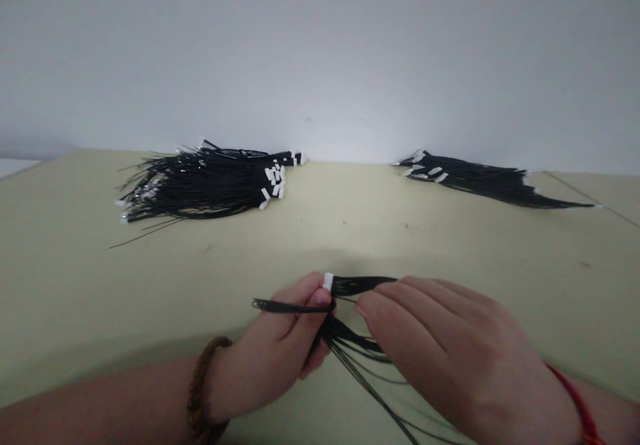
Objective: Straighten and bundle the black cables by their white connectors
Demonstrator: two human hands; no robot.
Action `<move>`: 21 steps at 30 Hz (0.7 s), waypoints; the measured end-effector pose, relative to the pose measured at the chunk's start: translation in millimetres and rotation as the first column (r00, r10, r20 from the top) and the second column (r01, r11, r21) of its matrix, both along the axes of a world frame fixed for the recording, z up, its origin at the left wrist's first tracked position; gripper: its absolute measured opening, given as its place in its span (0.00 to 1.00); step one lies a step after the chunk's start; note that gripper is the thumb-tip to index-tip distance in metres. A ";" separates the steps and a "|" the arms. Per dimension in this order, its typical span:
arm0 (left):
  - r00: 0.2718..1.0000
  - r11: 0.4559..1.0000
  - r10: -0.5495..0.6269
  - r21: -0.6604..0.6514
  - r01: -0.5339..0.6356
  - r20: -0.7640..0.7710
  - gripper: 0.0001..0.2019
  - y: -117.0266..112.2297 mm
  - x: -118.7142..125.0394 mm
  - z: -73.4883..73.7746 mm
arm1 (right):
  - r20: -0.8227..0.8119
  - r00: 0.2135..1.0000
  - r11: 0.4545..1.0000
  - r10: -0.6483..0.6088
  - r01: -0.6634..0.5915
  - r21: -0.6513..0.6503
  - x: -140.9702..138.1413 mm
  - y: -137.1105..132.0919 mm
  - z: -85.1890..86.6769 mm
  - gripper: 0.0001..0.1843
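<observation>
Black thin wires with little white plastic connectors were the whole story here. The left hand had its grip closed on a small bunch of black wires near the front edge of the pale yellow-green tabletop, thumb pressing right by the small white connector at the top of the bunch. The right hand sat just beside it, fingers curled over the strands; I couldn't tell if that grip was actually pinching anything, since the fingertips hid it. Loose ends trailed off toward the front edge.

My take on doing this bit well: keep the left thumb tight next to the connector so nothing slips, and let the right fingers comb the strands flat rather than tugging.

Further back, a big heap of black wires with white connectors lay toward the far left, and a smaller, neater pile of black wires toward the far right, well apart.
</observation>
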State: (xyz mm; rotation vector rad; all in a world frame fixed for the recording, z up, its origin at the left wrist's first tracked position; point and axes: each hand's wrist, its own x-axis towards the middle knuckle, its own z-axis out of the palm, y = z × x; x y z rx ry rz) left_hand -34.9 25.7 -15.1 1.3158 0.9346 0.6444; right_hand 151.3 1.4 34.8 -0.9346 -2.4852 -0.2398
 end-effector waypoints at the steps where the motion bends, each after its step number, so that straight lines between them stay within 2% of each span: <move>1: 0.999 0.999 0.038 0.025 -0.037 -0.035 0.18 0.8 0.8 0.1 | 0.009 0.999 0.996 -0.053 0.052 0.070 2.0 -2.6 1.3 0.06; 3: 0.991 0.993 0.105 0.066 -0.100 -0.081 0.19 2.6 2.4 0.6 | -0.016 0.994 0.987 -0.111 0.112 0.114 4.9 -9.2 1.4 0.02; 4: 0.988 0.990 0.128 0.078 -0.121 -0.091 0.19 3.3 3.1 0.8 | -0.026 0.993 0.991 -0.113 0.114 0.063 5.1 -12.6 -0.1 0.01; 6: 0.985 0.987 0.144 0.084 -0.136 -0.090 0.19 4.3 4.1 0.7 | -0.006 0.995 0.987 -0.104 0.102 -0.120 2.5 -17.6 -5.7 0.06; 8: 0.987 0.987 0.138 0.091 -0.131 -0.080 0.19 4.3 4.2 0.2 | 0.061 0.990 0.952 -0.128 0.140 -0.274 -2.9 -19.3 -12.2 0.09; 10: 0.989 0.988 0.131 0.094 -0.123 -0.074 0.19 3.5 3.6 -0.1 | 0.102 0.979 0.913 -0.177 0.202 -0.354 -8.6 -18.0 -16.5 0.10; 12: 0.989 0.988 0.127 0.098 -0.119 -0.076 0.19 2.5 2.9 0.5 | 0.074 0.976 0.889 -0.204 0.217 -0.404 -12.4 -14.9 -17.5 0.09; 16: 0.992 0.991 0.100 0.096 -0.092 -0.075 0.20 1.9 2.9 3.8 | -0.019 0.979 0.851 -0.203 0.167 -0.499 -14.9 -9.8 -15.9 0.08; 21: 0.994 0.994 0.085 0.074 -0.080 -0.063 0.20 3.2 4.0 5.2 | -0.044 0.962 0.797 -0.271 0.199 -0.570 -16.6 -8.6 -18.0 0.06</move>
